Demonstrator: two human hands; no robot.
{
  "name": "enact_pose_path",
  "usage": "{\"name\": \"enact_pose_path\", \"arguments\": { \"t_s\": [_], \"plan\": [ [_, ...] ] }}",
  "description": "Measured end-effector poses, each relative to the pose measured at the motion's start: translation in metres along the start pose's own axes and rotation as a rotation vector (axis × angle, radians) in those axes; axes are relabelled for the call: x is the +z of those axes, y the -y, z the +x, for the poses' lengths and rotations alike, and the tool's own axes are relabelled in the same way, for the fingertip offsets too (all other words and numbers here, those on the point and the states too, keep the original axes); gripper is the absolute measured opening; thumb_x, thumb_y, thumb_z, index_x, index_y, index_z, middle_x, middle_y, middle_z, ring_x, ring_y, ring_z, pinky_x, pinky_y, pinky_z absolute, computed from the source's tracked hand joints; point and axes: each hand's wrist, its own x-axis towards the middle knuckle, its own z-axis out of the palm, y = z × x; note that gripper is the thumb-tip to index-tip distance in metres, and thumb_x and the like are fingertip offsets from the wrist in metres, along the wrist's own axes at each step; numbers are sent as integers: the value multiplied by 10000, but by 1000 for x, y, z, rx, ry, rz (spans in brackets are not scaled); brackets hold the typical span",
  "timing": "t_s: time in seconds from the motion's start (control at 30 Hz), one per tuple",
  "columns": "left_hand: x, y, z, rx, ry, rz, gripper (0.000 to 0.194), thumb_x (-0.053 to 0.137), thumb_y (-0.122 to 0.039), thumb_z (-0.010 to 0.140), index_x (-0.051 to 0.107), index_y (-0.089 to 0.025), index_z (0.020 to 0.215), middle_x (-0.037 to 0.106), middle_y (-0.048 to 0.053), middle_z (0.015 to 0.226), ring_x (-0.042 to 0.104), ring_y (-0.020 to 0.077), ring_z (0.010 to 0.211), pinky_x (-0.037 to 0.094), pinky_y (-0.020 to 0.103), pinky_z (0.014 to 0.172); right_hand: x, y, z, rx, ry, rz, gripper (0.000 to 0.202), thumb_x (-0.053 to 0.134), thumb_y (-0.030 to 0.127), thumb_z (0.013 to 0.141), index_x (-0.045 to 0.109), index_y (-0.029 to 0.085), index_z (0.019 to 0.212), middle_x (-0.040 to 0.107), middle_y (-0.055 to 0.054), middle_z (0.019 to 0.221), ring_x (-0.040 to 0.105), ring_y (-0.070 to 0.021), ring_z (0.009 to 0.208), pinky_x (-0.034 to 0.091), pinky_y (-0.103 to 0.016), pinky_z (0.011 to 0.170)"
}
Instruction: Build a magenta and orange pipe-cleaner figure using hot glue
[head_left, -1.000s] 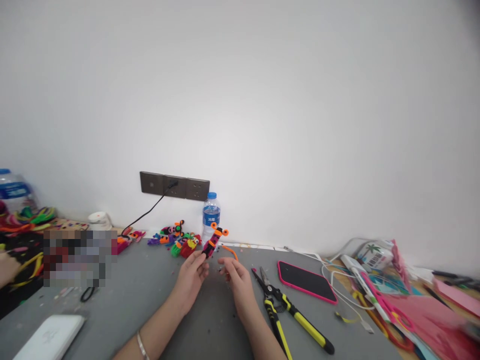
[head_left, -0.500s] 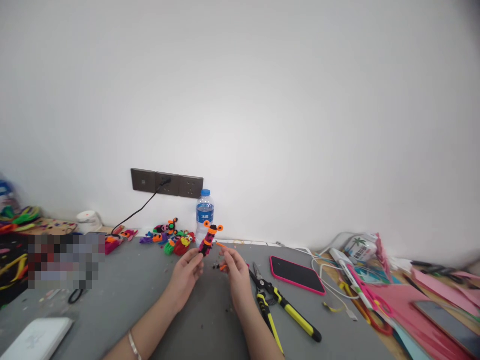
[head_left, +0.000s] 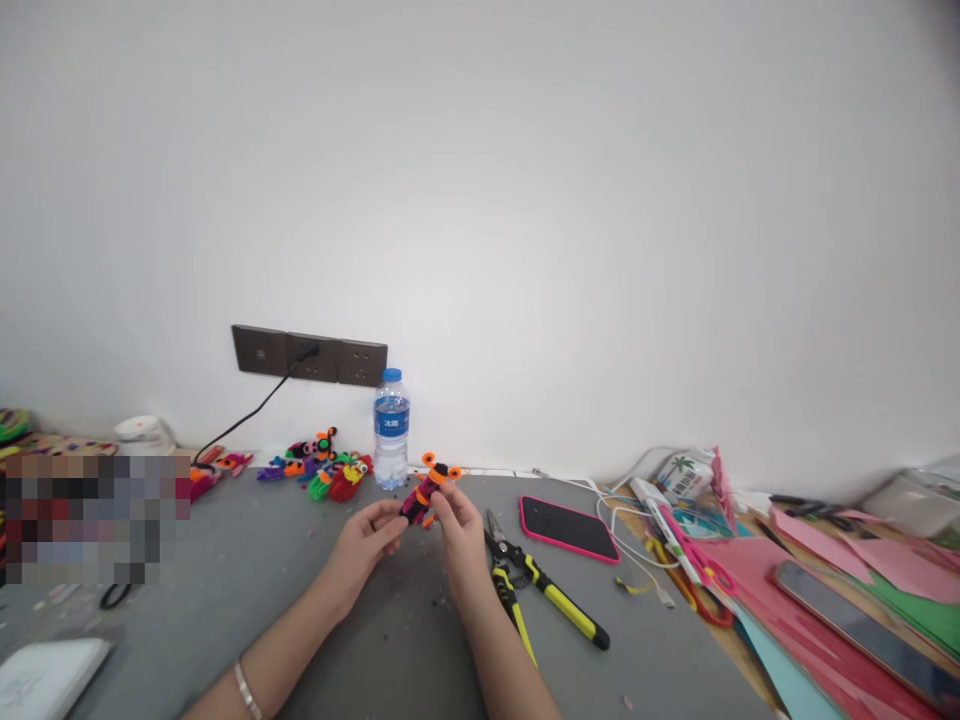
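Note:
A small fuzzy figure (head_left: 424, 494), seemingly made of pipe cleaners in black, magenta and orange, tilts to the right above the grey desk. Two orange rounds with dark centres stick out at its top. My left hand (head_left: 366, 548) is closed, pinching its lower end between thumb and fingers. On the figure's right side, my right hand (head_left: 460, 528) is closed too, thumb and fingertips against the body. A bit of orange shows below the body near my right fingers; its far part is hidden.
Yellow-and-black pliers (head_left: 517, 560) lie right of my right hand, beside a pink-cased phone (head_left: 568, 530). A water bottle (head_left: 391, 440) stands by the wall, with several colourful fuzzy figures (head_left: 322, 470) left of it. Cables, scissors and coloured sheets (head_left: 780, 590) crowd the right side.
My right hand has come in from beside the figure onto its body. The figure now leans further right and sits slightly lower. The whole view has shifted somewhat to the right.

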Motion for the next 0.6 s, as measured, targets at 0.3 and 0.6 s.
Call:
{"name": "enact_pose_path", "arguments": {
  "t_s": [0.3, 0.6],
  "plan": [
    [0, 1, 0, 13, 43, 28, 295, 795, -358, 619, 685, -171, 819, 545, -57, 562, 445, 78, 495, 330, 190, 504, 1, 2, 0, 3, 15, -5, 234, 693, 399, 731, 688, 176, 800, 685, -30, 777, 593, -183, 761, 449, -278, 738],
    [0, -1, 1, 39, 52, 44, 296, 790, -368, 624, 666, -165, 801, 546, -53, 561, 435, 74, 490, 327, 185, 492, 1, 4, -1, 33, -16, -23, 249, 686, 416, 732, 658, 169, 731, 659, -18, 727, 562, -168, 702, 428, -274, 693]
  ]
}}
